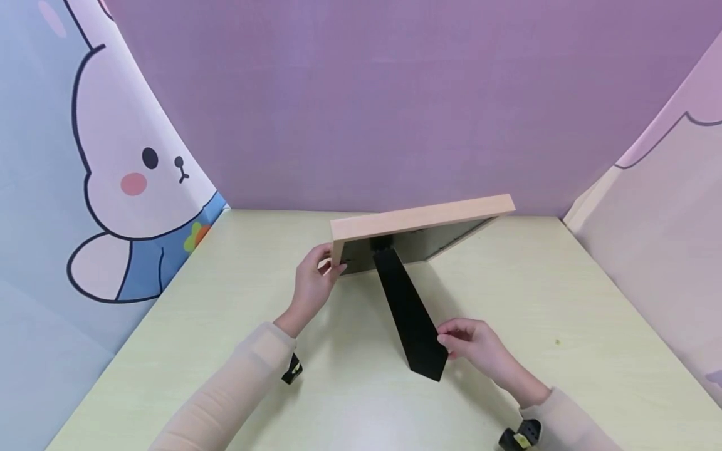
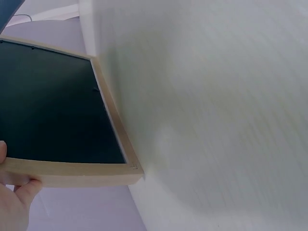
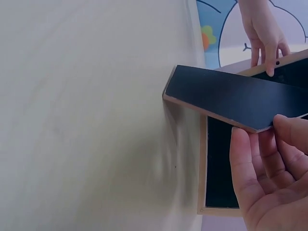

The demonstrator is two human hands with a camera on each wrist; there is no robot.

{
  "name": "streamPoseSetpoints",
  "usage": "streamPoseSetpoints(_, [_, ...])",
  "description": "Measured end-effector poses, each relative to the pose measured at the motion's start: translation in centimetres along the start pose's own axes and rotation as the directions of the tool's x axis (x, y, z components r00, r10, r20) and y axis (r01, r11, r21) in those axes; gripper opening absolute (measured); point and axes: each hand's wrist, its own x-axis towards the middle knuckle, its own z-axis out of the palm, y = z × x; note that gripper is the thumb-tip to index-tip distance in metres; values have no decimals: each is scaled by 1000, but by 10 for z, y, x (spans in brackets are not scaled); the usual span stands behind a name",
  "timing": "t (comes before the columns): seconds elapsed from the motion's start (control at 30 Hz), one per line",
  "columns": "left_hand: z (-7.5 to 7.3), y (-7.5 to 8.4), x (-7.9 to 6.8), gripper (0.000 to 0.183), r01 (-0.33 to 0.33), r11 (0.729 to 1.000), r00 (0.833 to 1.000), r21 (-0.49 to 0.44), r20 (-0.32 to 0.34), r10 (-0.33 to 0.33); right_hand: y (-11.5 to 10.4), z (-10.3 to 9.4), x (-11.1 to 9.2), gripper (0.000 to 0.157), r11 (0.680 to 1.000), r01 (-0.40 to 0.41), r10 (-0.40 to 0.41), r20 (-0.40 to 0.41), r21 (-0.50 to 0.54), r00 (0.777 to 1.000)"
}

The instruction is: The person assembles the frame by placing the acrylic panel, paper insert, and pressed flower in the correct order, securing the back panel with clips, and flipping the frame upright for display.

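A photo frame (image 1: pixel 423 215) with a pale wooden border stands on the table, leaning, its dark backing facing me. From that backing a black stand leg (image 1: pixel 408 307) slants out towards me. My left hand (image 1: pixel 313 282) grips the frame's left side, thumb on the rear edge; the left wrist view shows the dark backing (image 2: pixel 53 106) beside those fingers. Near the leg's wide lower end, my right hand (image 1: pixel 479 347) pinches its right edge between thumb and fingers. The right wrist view has the leg (image 3: pixel 226 96) crossing in front of the frame.
The pale table (image 1: pixel 271 232) meets a purple wall panel (image 1: pixel 361 106) behind the frame. On the left rises a panel with a cartoon rabbit (image 1: pixel 130 125), on the right a pale panel (image 1: pixel 660 238). Small black devices (image 1: pixel 292 368) are strapped at both wrists.
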Motion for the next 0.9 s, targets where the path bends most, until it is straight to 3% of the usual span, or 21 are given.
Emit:
streamPoseSetpoints(0.47, [1, -2, 0, 29, -82, 990, 996, 114, 34, 79, -4, 0, -7, 21, 1000, -24, 23, 58, 5, 998])
streamPoseSetpoints(0.9, [-7, 0, 3, 29, -67, 986, 988, 152, 151, 43, -8, -5, -6, 26, 999, 41, -42, 45, 29, 998])
